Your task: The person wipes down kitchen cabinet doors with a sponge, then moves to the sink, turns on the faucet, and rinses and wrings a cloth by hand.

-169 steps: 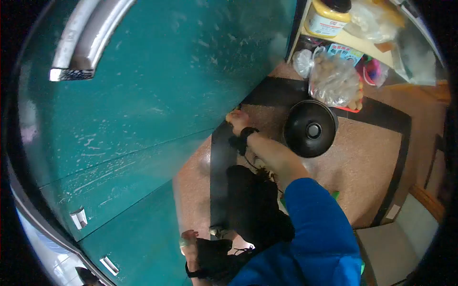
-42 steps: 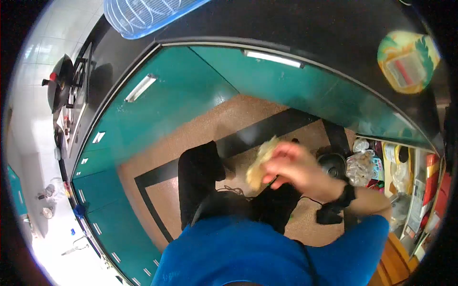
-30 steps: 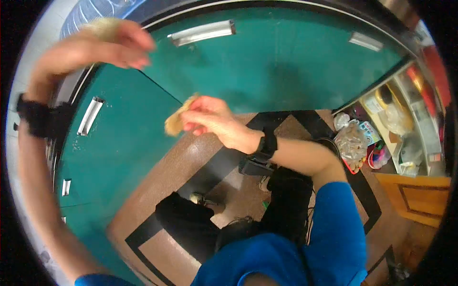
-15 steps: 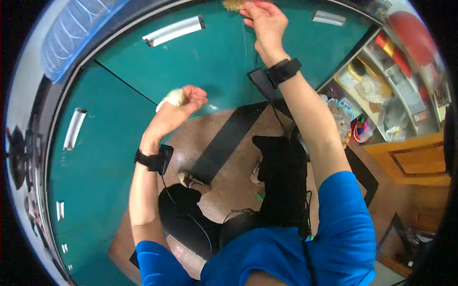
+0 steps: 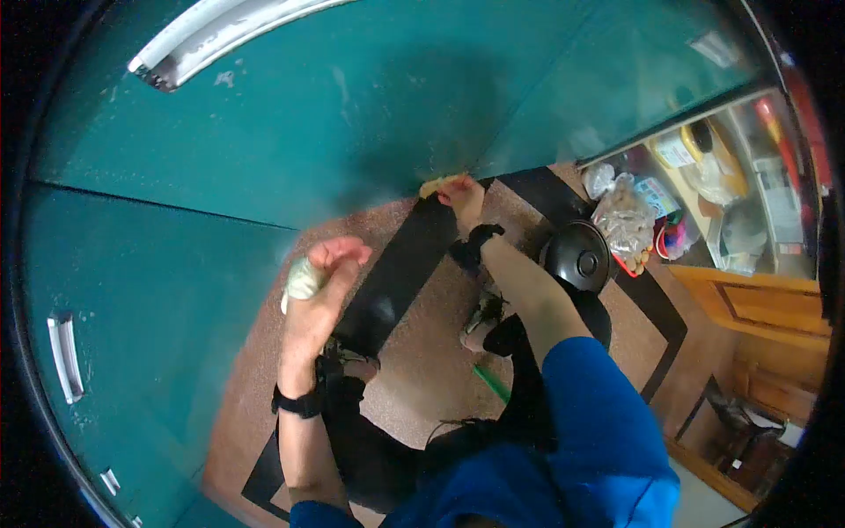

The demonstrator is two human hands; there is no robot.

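Note:
My left hand (image 5: 321, 282) is curled around a crumpled whitish cloth (image 5: 303, 280) that bulges out on its left side. It hangs in front of the teal cabinet doors (image 5: 220, 158), near their lower edge. My right hand (image 5: 465, 197) reaches low and pinches a yellowish-brown sponge-like pad (image 5: 437, 185). The pad is at the bottom edge of the cabinet front, just above the dark floor strip; whether it touches the door or the floor I cannot tell. Both wrists wear black straps.
A long metal handle (image 5: 238, 31) juts from the upper door, a smaller handle (image 5: 65, 359) from the left one. On the right stand a black lidded pot (image 5: 577, 256), plastic bags (image 5: 627, 220) and an open shelf (image 5: 704, 180) with bottles. A green stick-like object (image 5: 491, 384) lies by my feet.
My right hand has come down with the pad from the cabinet's top edge to its bottom edge. My left hand has lowered slightly, still holding the cloth. The view has tipped closer to the doors.

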